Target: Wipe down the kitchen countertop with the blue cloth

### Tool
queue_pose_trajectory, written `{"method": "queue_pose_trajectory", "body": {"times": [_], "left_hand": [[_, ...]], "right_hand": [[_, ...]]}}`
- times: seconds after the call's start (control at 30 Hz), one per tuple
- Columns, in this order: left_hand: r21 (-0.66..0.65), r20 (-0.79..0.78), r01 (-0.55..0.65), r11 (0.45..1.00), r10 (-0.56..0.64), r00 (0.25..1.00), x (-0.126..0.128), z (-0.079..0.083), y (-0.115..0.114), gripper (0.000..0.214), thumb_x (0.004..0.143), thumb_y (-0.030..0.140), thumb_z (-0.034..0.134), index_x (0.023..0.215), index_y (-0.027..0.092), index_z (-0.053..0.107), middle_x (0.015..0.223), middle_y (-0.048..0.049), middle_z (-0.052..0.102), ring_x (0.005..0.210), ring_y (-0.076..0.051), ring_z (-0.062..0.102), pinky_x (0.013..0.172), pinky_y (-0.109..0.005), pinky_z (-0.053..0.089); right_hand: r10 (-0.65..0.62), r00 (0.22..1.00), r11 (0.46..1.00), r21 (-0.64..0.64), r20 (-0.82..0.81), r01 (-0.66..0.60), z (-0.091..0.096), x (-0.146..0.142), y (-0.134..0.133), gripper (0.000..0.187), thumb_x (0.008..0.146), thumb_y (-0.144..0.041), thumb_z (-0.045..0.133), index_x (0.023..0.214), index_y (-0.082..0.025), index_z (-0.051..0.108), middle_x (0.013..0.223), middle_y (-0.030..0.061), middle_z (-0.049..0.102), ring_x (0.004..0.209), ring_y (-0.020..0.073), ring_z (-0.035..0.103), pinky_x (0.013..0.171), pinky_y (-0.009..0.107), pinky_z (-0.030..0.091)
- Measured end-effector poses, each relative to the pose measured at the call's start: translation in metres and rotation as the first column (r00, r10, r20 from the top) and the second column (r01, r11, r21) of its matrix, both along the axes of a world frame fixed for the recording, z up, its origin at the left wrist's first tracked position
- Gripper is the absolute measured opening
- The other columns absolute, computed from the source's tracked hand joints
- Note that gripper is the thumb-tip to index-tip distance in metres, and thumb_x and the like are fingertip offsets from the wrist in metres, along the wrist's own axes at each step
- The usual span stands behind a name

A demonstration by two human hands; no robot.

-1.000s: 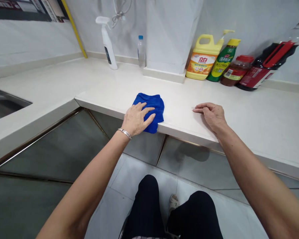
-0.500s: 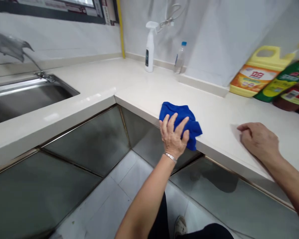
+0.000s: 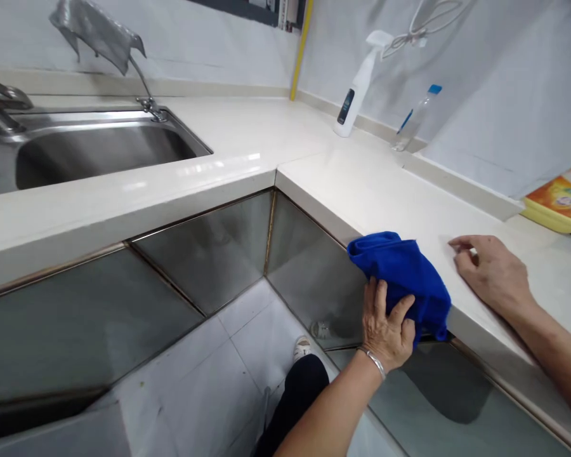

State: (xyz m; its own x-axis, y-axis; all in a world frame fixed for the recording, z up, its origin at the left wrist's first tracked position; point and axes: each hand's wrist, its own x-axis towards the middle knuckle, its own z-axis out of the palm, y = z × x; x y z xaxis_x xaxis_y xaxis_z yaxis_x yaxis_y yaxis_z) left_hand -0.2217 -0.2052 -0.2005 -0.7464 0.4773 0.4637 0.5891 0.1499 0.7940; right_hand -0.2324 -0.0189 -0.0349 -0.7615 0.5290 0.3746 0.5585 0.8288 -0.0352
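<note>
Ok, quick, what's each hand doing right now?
Left hand: open, fingers spread on the blue cloth.
Right hand: partly open, loosely curled at the countertop, nothing visible in it.

I saw a deep-blue cloth [image 3: 415,271], soft and matte, rumpled into loose folds. It straddled the front edge of the white countertop [image 3: 349,181], its upper part across the countertop's top, its lower part bunched down the countertop's front face, corners uneven.

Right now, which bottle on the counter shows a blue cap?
The clear bottle; the spray bottle has a white top, the yellow bottle shows only its lower part.
</note>
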Motion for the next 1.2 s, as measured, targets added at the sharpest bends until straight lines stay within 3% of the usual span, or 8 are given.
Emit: {"method": "queue_pose_trajectory", "body": {"times": [0.1,0.2,0.3,0.43,0.67,0.8,0.97,1.2], "left_hand": [[-0.036,0.241,-0.006,0.999,0.014,0.97,0.009,-0.004,0.002,0.065,0.097,0.041,0.039,0.157,0.016,0.038,0.167,-0.0179,0.022,0.156,-0.031,0.016,0.127,-0.056,0.025],[-0.09,0.538,-0.059,0.994,0.099,0.837,0.014,-0.001,0.017,0.075,0.099,0.047,0.031,0.16,0.006,0.023,0.165,-0.0244,0.023,0.155,-0.03,0.015,0.128,-0.052,0.024],[-0.122,0.66,-0.12,0.985,0.171,0.731,0.011,0.0,0.033,0.079,0.098,0.053,0.03,0.159,0.002,0.025,0.165,-0.0282,0.019,0.155,-0.033,0.013,0.128,-0.053,0.021],[-0.174,0.641,-0.117,0.978,0.203,0.74,0.0,-0.016,0.043,0.074,0.097,0.052,0.036,0.154,0.005,0.038,0.164,-0.0304,0.019,0.155,-0.04,0.014,0.126,-0.063,0.016],[-0.207,0.514,-0.12,0.971,0.213,0.831,-0.024,-0.075,0.038,0.06,0.091,0.047,0.043,0.137,0.014,0.06,0.148,-0.0293,0.05,0.145,-0.045,0.038,0.123,-0.072,0.015],[-0.282,0.51,-0.181,0.942,0.307,0.804,-0.047,-0.108,0.037,0.054,0.086,0.045,0.047,0.125,0.012,0.065,0.138,-0.0327,0.057,0.139,-0.049,0.045,0.117,-0.079,0.017],[-0.365,0.513,-0.328,0.871,0.483,0.71,-0.093,-0.139,0.024,0.063,0.094,0.041,0.031,0.138,0.0,0.051,0.142,-0.0375,0.05,0.15,-0.042,0.03,0.124,-0.069,0.008],[-0.383,0.498,-0.435,0.815,0.579,0.645,-0.15,-0.159,-0.003,0.067,0.095,0.028,0.015,0.15,-0.006,0.028,0.156,-0.0359,0.033,0.156,-0.03,0.015,0.126,-0.058,0.02]], "right_hand": [[0.018,0.999,1.0,-0.004,-0.027,-0.018,0.0,-0.002,0.0,0.039,0.083,-0.04,0.039,0.101,-0.024,0.07,0.105,0.0107,0.07,0.085,0.0269,0.065,0.078,0.043,0.049],[0.026,0.999,0.999,-0.03,-0.04,-0.027,0.001,0.002,0.003,0.037,0.082,-0.04,0.041,0.099,-0.026,0.07,0.102,0.009,0.07,0.083,0.0266,0.065,0.077,0.043,0.048],[0.035,0.998,0.998,-0.048,-0.051,-0.037,0.002,0.003,0.004,0.035,0.081,-0.04,0.041,0.097,-0.026,0.069,0.098,0.0083,0.069,0.081,0.0263,0.064,0.076,0.042,0.047],[0.049,0.996,0.998,-0.046,-0.069,-0.052,0.003,0.003,0.002,0.033,0.08,-0.04,0.042,0.095,-0.028,0.068,0.093,0.0076,0.067,0.078,0.0257,0.062,0.072,0.041,0.046],[0.003,0.998,0.991,-0.137,-0.059,-0.011,0.007,0.005,-0.001,0.028,0.073,-0.04,0.046,0.093,-0.033,0.065,0.094,0.0062,0.067,0.073,0.0256,0.06,0.07,0.043,0.045],[-0.03,0.999,0.984,-0.178,-0.04,0.023,0.012,0.006,-0.003,0.03,0.069,-0.04,0.048,0.093,-0.035,0.065,0.101,0.0065,0.07,0.072,0.0263,0.06,0.069,0.045,0.045],[-0.058,0.996,0.972,-0.232,-0.067,0.041,0.013,0.007,-0.006,0.029,0.071,-0.043,0.05,0.094,-0.039,0.066,0.099,0.0046,0.072,0.064,0.0239,0.058,0.065,0.044,0.045],[0.0,0.997,0.994,-0.113,-0.071,-0.008,0.003,0.012,0.004,0.029,0.074,-0.046,0.05,0.099,-0.044,0.063,0.099,0.0051,0.071,0.069,0.0264,0.062,0.062,0.047,0.048]]}}
